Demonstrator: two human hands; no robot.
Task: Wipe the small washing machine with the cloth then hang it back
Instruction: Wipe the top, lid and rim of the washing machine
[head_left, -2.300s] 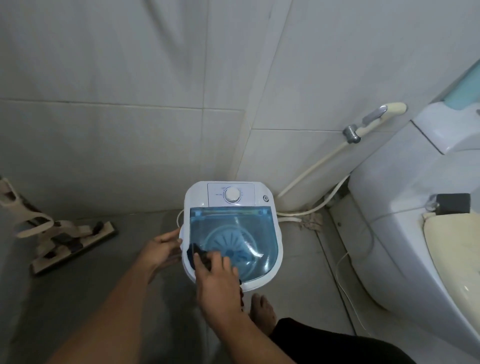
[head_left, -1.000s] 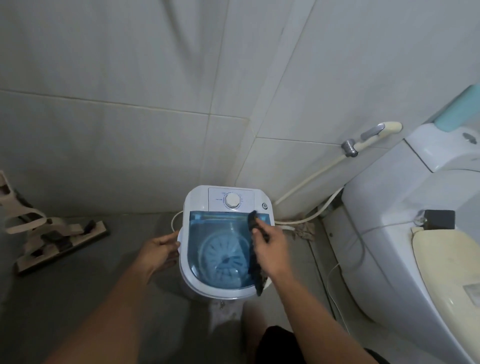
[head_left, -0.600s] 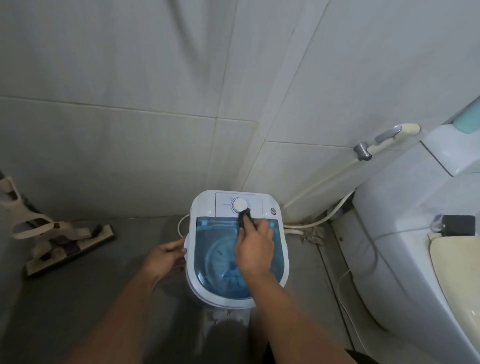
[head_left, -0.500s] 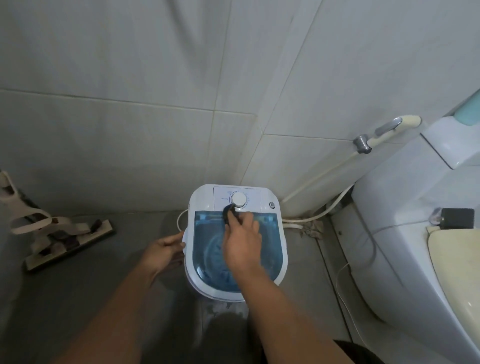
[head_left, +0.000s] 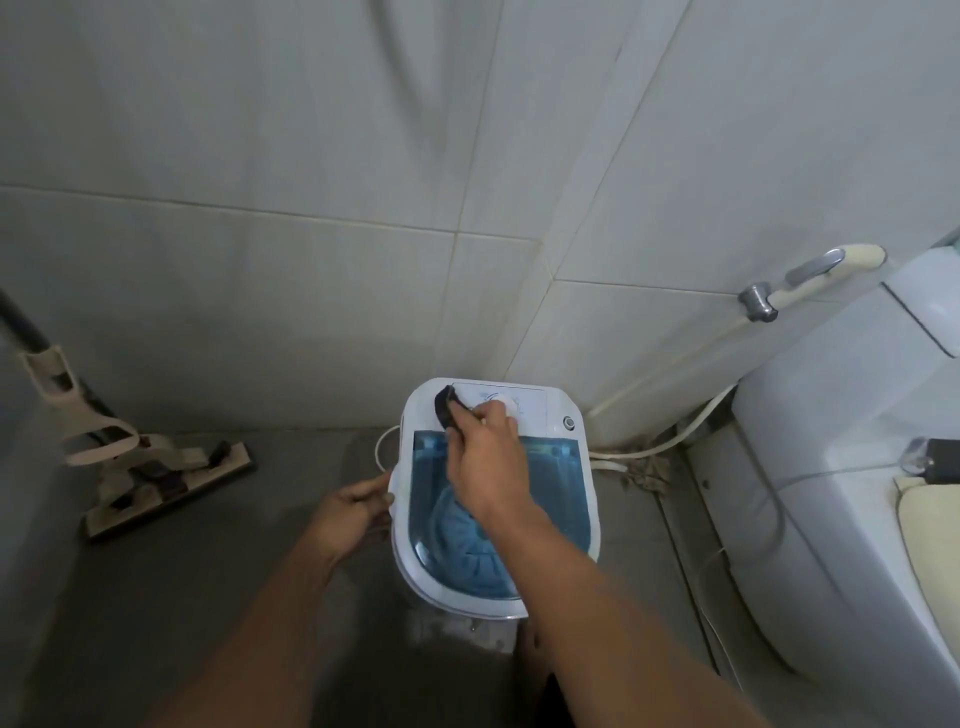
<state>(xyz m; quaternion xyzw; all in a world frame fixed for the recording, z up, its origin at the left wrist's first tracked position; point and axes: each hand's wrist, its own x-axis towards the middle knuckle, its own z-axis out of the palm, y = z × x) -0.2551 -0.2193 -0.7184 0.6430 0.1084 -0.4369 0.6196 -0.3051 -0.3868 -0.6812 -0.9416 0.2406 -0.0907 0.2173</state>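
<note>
The small white washing machine (head_left: 561, 415) with a blue see-through lid stands on the floor in the corner. My right hand (head_left: 485, 457) presses a dark cloth (head_left: 445, 410) on the white control panel, at the back left, beside the round dial (head_left: 506, 405). Most of the cloth is hidden under my fingers. My left hand (head_left: 353, 512) grips the machine's left rim and holds it steady.
A toilet (head_left: 841, 467) with its cistern fills the right side, with a spray hose (head_left: 810, 280) on the wall above. Hoses and a cord (head_left: 639, 457) lie right of the machine. A flat mop (head_left: 156, 473) leans at the left. Tiled walls close the back.
My right hand has slid the cloth from the lid's right side up to the control panel and then leftward past the dial. The left hand stays on the rim.
</note>
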